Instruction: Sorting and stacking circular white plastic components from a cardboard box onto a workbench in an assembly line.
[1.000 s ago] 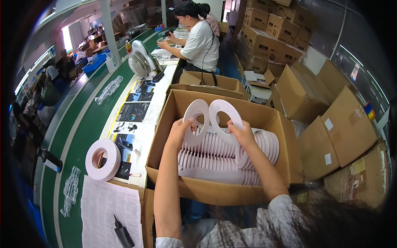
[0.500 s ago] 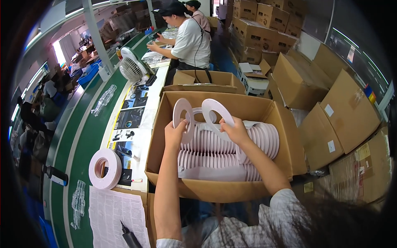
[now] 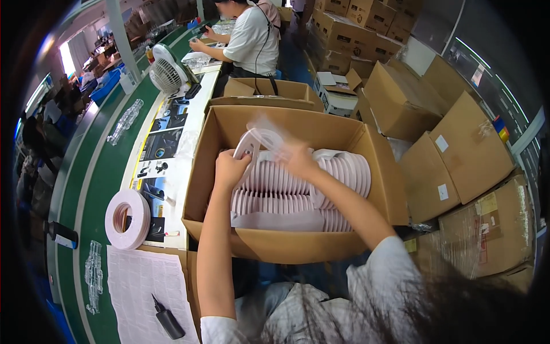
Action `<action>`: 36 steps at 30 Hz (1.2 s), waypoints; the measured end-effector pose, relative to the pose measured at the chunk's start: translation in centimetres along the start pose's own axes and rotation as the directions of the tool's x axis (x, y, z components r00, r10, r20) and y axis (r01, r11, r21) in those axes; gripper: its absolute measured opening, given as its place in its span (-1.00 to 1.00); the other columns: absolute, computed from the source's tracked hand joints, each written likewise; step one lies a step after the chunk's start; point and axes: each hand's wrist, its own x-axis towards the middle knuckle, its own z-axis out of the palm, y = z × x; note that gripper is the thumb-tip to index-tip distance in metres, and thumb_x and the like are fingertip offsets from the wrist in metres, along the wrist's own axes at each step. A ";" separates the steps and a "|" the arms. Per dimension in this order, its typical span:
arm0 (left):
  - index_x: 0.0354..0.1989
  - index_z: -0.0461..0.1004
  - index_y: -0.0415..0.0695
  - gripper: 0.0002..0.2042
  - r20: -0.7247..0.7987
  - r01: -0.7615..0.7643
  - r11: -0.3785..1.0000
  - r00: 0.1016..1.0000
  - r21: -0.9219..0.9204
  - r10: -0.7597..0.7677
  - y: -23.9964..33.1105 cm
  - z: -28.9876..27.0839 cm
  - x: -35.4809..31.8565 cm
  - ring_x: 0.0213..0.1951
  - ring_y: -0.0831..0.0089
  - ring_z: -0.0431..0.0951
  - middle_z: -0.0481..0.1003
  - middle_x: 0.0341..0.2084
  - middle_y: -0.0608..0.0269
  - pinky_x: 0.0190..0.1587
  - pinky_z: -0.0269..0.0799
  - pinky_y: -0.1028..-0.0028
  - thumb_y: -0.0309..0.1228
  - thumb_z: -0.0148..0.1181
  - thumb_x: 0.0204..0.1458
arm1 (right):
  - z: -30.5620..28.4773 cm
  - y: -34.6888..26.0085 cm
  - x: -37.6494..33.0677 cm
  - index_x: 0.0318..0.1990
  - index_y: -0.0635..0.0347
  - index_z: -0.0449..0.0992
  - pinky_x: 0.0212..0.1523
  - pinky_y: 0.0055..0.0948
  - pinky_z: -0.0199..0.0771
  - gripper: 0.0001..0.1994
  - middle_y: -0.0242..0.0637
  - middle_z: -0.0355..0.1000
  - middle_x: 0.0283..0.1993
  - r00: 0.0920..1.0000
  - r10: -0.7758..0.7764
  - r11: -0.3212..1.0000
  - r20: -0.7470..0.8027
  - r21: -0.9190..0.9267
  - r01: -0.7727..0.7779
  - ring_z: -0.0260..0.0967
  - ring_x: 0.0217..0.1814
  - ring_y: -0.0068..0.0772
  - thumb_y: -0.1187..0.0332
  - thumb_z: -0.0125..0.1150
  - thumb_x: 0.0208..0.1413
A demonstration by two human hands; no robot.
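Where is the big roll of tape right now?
Head view, left side: the tape roll lies on the bench beside the open carton, above the printed sheet.

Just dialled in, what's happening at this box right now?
A person is reaching both hands into a large open cardboard box packed with rows of pale pink flat rings. The left hand grips one white ring raised above the rows; the right hand is blurred beside it. A roll of pale tape lies on the bench to the left.
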 end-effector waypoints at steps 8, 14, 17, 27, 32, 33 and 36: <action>-0.35 0.59 -0.33 -0.64 0.071 0.076 0.996 0.995 -0.042 -0.073 -1.0 -0.8 -0.3 -0.38 0.04 0.62 0.56 -0.48 -0.16 -0.25 0.50 0.26 -0.24 0.29 -0.23 | -0.4 -2.0 0.8 -0.46 0.25 0.49 -0.52 -0.37 0.36 -0.87 -0.24 0.42 -0.58 0.811 0.480 0.877 -0.335 0.171 -0.449 0.37 -0.57 -0.38 0.39 0.26 -0.02; -0.45 0.57 -0.40 -0.62 0.023 -0.007 0.998 1.000 0.064 0.006 -2.8 -0.1 0.6 -0.48 0.17 0.59 0.53 -0.60 -0.08 -0.35 0.48 0.31 -0.23 0.34 -0.24 | -1.1 -3.8 1.3 -0.56 0.24 0.46 -0.53 -0.41 0.33 -0.90 -0.29 0.36 -0.58 0.775 0.529 0.840 -0.346 0.083 -0.536 0.32 -0.56 -0.51 0.46 0.21 -0.09; -0.59 0.55 -0.42 -0.61 0.092 -0.068 0.947 0.995 0.313 0.041 -6.2 -0.4 1.0 -0.65 0.31 0.56 0.50 -0.73 0.01 -0.52 0.45 0.33 -0.22 0.37 -0.24 | -1.7 -2.3 1.4 -0.56 0.25 0.45 -0.57 -0.41 0.30 -0.89 -0.30 0.35 -0.61 0.987 -0.066 0.996 0.146 -0.052 0.074 0.29 -0.60 -0.52 0.45 0.21 -0.08; -0.44 0.56 -0.41 -0.60 0.233 0.030 0.946 0.966 0.322 -0.110 -4.0 -0.9 -0.2 -0.41 0.05 0.62 0.54 -0.55 -0.22 -0.28 0.52 0.25 -0.21 0.35 -0.27 | -4.2 -3.3 1.4 -0.46 0.23 0.46 -0.49 -0.46 0.36 -0.91 -0.34 0.39 -0.61 0.863 0.500 0.866 -0.070 0.062 -0.497 0.35 -0.57 -0.53 0.44 0.24 -0.12; -0.43 0.52 -0.32 -0.78 -0.105 -0.295 0.929 0.940 0.224 0.324 0.6 0.6 -1.4 -0.40 -0.01 0.56 0.51 -0.52 -0.14 -0.31 0.47 0.25 -0.40 0.31 -0.18 | -3.6 -2.1 -2.6 -0.41 0.22 0.50 -0.45 -0.49 0.37 -0.90 -0.40 0.40 -0.56 0.731 0.666 0.691 0.146 0.248 -0.679 0.34 -0.52 -0.59 0.43 0.28 -0.09; -0.40 0.50 -0.29 -0.80 -0.347 -0.528 0.839 0.769 0.131 0.537 1.1 0.5 -1.8 -0.41 0.00 0.55 0.51 -0.50 -0.09 -0.31 0.46 0.24 -0.44 0.31 -0.16 | -2.9 -2.3 -3.1 -0.41 0.23 0.52 -0.46 -0.44 0.39 -0.88 -0.34 0.42 -0.56 0.643 0.724 0.537 0.249 0.382 -0.752 0.37 -0.55 -0.53 0.41 0.28 -0.11; -0.41 0.45 -0.19 -0.82 -0.404 -0.688 0.678 0.560 0.259 0.723 2.3 -0.3 -2.7 -0.38 0.03 0.51 0.45 -0.50 0.04 -0.31 0.42 0.20 -0.54 0.33 -0.20 | -2.1 -2.2 -2.9 -0.40 0.28 0.53 -0.40 -0.37 0.44 -0.83 -0.23 0.47 -0.53 0.673 0.687 0.645 0.275 0.195 -0.739 0.45 -0.49 -0.36 0.37 0.30 -0.11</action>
